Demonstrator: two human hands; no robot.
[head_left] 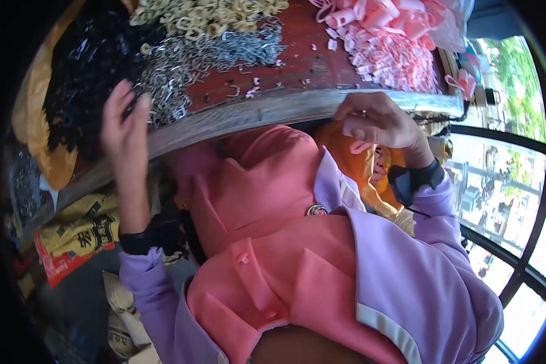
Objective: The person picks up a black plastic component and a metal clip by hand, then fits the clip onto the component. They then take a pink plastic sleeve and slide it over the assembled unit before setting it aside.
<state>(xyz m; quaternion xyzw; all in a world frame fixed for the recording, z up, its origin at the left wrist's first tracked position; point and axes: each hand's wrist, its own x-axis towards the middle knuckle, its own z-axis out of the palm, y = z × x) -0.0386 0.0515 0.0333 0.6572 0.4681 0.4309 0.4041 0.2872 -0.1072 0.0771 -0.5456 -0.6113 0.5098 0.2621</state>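
Note:
My left hand hovers at the table's near edge, between the heap of black parts and the pile of silver metal hooks. Its fingers are apart, slightly blurred, and nothing shows in them. At the right, just in front of the wooden edge, my right hand is closed around a pink plastic piece. Part of that piece sticks out below the thumb; the rest is hidden by the fingers. Beyond this hand lie a heap of small pink clips and larger pink tube-shaped parts.
Beige plastic rings and small blue-grey metal parts lie on the red tabletop, bounded by a raised wooden edge. An orange bag hangs below my right hand. A yellow-and-red sack stands low at the left.

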